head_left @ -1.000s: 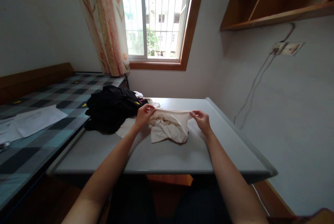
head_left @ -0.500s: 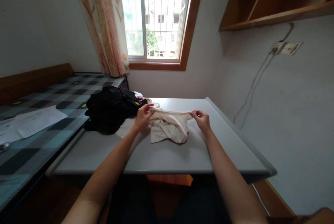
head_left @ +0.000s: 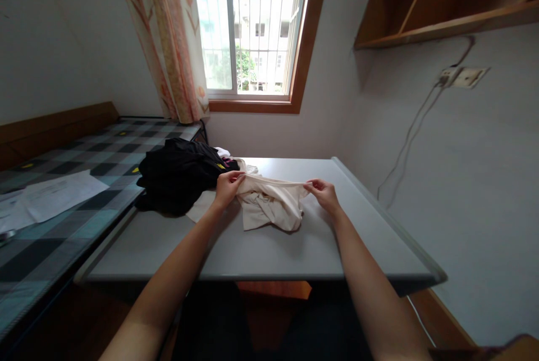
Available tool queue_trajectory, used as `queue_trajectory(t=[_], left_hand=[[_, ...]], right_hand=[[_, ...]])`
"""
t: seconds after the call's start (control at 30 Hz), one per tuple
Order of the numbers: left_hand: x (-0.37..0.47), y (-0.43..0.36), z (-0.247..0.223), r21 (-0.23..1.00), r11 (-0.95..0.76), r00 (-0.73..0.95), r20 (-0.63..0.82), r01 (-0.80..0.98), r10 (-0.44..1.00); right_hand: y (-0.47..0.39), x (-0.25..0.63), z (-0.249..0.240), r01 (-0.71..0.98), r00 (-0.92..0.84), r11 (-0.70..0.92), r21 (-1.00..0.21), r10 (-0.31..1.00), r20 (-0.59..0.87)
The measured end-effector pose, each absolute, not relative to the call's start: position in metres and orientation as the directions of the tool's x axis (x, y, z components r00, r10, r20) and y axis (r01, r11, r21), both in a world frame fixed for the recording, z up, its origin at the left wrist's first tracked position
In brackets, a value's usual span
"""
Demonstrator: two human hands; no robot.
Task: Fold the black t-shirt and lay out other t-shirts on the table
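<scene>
A cream cloth garment (head_left: 275,204) lies crumpled on the grey table (head_left: 269,257), its far edge lifted and stretched between my hands. My left hand (head_left: 228,188) pinches that edge at its left end, beside the dark pile. At the right end, my right hand (head_left: 324,193) grips the same edge between thumb and fingers. A heap of black clothing (head_left: 181,176) sits on the table's left side, with a piece of pale cloth (head_left: 202,206) showing under its near edge.
To the left is a bed with a checked cover (head_left: 42,248) and white papers (head_left: 54,195) on it. A curtain (head_left: 168,41) hangs beside the window. Wooden shelves (head_left: 446,24) and a wall socket (head_left: 469,77) are at the right.
My left hand has shifted slightly left and down along with its end of the cream edge. My right hand has moved a little to the left.
</scene>
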State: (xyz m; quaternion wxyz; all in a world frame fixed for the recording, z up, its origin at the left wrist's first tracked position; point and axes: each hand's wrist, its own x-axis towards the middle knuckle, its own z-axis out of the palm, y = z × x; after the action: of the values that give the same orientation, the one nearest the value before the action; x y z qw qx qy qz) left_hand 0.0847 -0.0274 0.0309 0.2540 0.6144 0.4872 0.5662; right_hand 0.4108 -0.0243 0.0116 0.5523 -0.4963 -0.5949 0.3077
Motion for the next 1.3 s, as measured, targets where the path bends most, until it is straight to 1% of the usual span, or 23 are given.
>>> queue_trajectory(t=[0.07, 0.13, 0.2, 0.27, 0.33, 0.4, 0.53, 0.6, 0.67, 0.77, 0.83, 0.93, 1.07, 1.17, 1.23, 1.3], left_hand=[[0.083, -0.029, 0.03, 0.849, -0.382, -0.137, 0.455, 0.365, 0.88], [0.082, -0.032, 0.032, 0.812, -0.359, -0.149, 0.469, 0.459, 0.87], [0.083, -0.036, 0.035, 0.757, -0.338, -0.153, 0.495, 0.559, 0.855], [0.084, -0.04, 0.038, 0.712, -0.344, -0.133, 0.522, 0.612, 0.843], [0.086, -0.041, 0.041, 0.707, -0.377, -0.101, 0.534, 0.598, 0.839], [0.088, -0.039, 0.042, 0.737, -0.404, -0.083, 0.525, 0.542, 0.847], [0.09, -0.034, 0.038, 0.791, -0.393, -0.06, 0.472, 0.468, 0.879], [0.089, -0.033, 0.037, 0.79, -0.382, -0.041, 0.455, 0.48, 0.89], [0.089, -0.035, 0.036, 0.767, -0.367, -0.032, 0.449, 0.526, 0.893], [0.089, -0.041, 0.038, 0.721, -0.328, -0.013, 0.423, 0.61, 0.906], [0.09, -0.044, 0.04, 0.714, -0.306, -0.002, 0.396, 0.63, 0.918], [0.091, -0.045, 0.041, 0.747, -0.319, 0.001, 0.391, 0.583, 0.92], [0.091, -0.037, 0.038, 0.797, -0.389, -0.001, 0.44, 0.462, 0.898], [0.087, -0.028, 0.036, 0.837, -0.38, 0.023, 0.404, 0.393, 0.914], [0.082, -0.025, 0.037, 0.813, -0.361, 0.011, 0.401, 0.457, 0.916], [0.076, -0.026, 0.042, 0.731, -0.344, -0.01, 0.433, 0.589, 0.901]], right_hand=[[-0.025, 0.413, 0.01, 0.259, 0.046, 0.305, -0.917, 0.944, 0.327], [-0.024, 0.414, 0.009, 0.262, 0.011, 0.305, -0.915, 0.948, 0.319], [-0.023, 0.416, 0.008, 0.274, 0.023, 0.305, -0.912, 0.946, 0.324], [-0.022, 0.418, 0.008, 0.302, 0.071, 0.307, -0.903, 0.937, 0.342], [-0.02, 0.419, 0.008, 0.335, 0.122, 0.318, -0.887, 0.919, 0.376], [-0.02, 0.419, 0.008, 0.369, 0.156, 0.342, -0.864, 0.894, 0.421], [-0.021, 0.419, 0.008, 0.426, 0.195, 0.38, -0.821, 0.848, 0.493], [-0.022, 0.416, 0.007, 0.402, 0.197, 0.362, -0.841, 0.863, 0.466], [-0.023, 0.413, 0.007, 0.344, 0.175, 0.332, -0.878, 0.896, 0.407], [-0.024, 0.407, 0.006, 0.265, 0.099, 0.295, -0.918, 0.939, 0.33], [-0.024, 0.405, 0.006, 0.223, 0.053, 0.268, -0.937, 0.957, 0.286], [-0.025, 0.404, 0.008, 0.172, 0.028, 0.239, -0.956, 0.969, 0.247], [-0.03, 0.406, 0.011, 0.166, -0.014, 0.238, -0.957, 0.971, 0.238], [-0.034, 0.408, 0.01, 0.147, -0.1, 0.23, -0.962, 0.971, 0.217], [-0.033, 0.41, 0.007, 0.133, -0.129, 0.227, -0.965, 0.969, 0.21], [-0.03, 0.411, 0.002, 0.149, -0.102, 0.226, -0.963, 0.972, 0.213]])
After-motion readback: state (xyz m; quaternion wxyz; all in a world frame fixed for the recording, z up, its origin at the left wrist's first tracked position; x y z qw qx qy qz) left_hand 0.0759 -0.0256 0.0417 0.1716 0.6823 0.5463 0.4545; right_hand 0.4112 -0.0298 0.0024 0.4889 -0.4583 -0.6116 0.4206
